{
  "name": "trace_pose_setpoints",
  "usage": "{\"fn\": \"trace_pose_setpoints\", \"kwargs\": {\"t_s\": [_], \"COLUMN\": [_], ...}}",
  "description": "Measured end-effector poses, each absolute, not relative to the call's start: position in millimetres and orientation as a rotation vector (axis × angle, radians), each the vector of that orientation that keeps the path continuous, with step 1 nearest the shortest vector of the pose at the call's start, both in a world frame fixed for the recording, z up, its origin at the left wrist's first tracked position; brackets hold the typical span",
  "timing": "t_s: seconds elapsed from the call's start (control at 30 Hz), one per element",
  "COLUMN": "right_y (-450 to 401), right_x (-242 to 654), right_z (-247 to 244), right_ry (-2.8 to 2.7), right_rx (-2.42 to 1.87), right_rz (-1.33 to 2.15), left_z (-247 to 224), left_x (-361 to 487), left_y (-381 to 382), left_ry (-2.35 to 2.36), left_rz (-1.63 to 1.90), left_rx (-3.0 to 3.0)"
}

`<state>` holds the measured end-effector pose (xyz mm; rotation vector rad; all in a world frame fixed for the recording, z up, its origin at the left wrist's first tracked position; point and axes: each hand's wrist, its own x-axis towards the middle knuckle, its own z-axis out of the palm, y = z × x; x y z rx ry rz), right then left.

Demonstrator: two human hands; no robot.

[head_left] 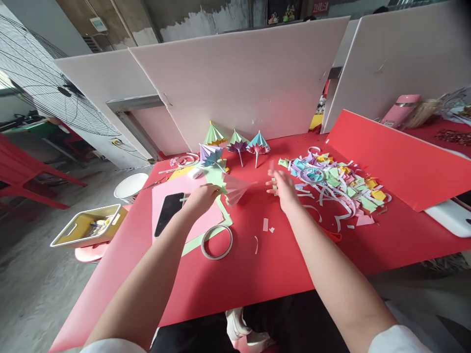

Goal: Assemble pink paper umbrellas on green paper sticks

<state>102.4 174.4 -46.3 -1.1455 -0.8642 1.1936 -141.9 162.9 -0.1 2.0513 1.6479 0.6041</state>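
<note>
Pink pleated paper, fanned into a blurred cone point(235, 189), juts rightward over the red tabletop point(213, 289), near the middle, from the left hand point(205, 198), whose fingertips are pinched together on its end. Facing it, the right hand point(283, 189) hovers with its fingers spread apart, well clear of the cone; a bit of pale green shows by those fingers, but I cannot tell whether they touch it.

Under the left forearm lie a pink paper sheet point(208, 218) and a black smartphone point(169, 214) on top of it, with a pale green paper sheet point(193, 244) showing along the pink one's lower edge. Just below, a round whitish roll of tape point(203, 245) overlaps the green edge.

Behind the hands are four small pleated paper umbrellas: one green and yellow point(214, 135), one lilac and blue point(211, 154) that tilts, one green and purple point(237, 142), one blue and red point(258, 143). Beyond the right hand spreads a heap of multicoloured paper scraps point(342, 181), beside a slanting red board point(397, 157). A small white rectangular scrap point(265, 224) lies between the forearms.
</note>
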Motion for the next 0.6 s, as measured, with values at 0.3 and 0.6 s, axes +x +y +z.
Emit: {"fn": "trace_pose_setpoints", "kwargs": {"t_s": [0.3, 0.6], "right_y": [152, 145], "right_x": [112, 103], "right_z": [-22, -20], "right_ry": [-0.952, -0.946], "right_rx": [-0.419, -0.579], "right_rz": [1.572, 1.581], "left_z": [-12, -22], "left_x": [-79, -42], "left_y": [95, 78], "left_ry": [1.280, 1.138], "left_rz": [0.916, 0.951], "left_rx": [1.323, 1.057]}}
